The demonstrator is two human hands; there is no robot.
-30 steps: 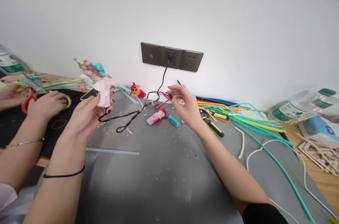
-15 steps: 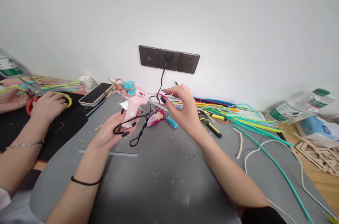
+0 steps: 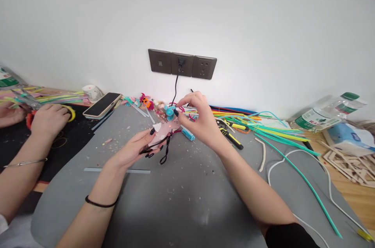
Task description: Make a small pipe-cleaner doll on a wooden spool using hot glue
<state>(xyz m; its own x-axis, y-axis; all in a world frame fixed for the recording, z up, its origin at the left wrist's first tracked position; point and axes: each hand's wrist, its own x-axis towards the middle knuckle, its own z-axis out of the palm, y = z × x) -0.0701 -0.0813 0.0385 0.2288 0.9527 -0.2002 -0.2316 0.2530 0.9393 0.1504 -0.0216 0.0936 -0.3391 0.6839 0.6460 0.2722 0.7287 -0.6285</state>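
Note:
My left hand (image 3: 137, 147) is wrapped around the handle of a pale pink hot glue gun (image 3: 163, 131), its black cord looping below the fingers. Decorations cover the gun's front part, among them a blue fuzzy pipe-cleaner spiral (image 3: 169, 111). Thumb and forefinger of my right hand (image 3: 196, 119) pinch at the spiral's right edge; the exact contact is partly hidden. Just beneath that hand lies a small bundle of blue pipe cleaner (image 3: 188, 134). An orange and magenta fuzzy figure (image 3: 146, 101) sits behind the gun.
Yellow-black pliers (image 3: 231, 136) and many coloured pipe cleaners (image 3: 272, 132) lie right. A glue stick (image 3: 137, 171) rests on the grey mat (image 3: 181, 209). Left are a phone (image 3: 102, 105), a paper cup (image 3: 92, 93) and another person's hands (image 3: 49, 121) with scissors (image 3: 29, 101). The cord reaches a socket (image 3: 181, 64).
The glue gun has moved right and lower and turned, bringing its decorated front to my right hand. My right fingers have closed in at the blue spiral. The view has shifted slightly.

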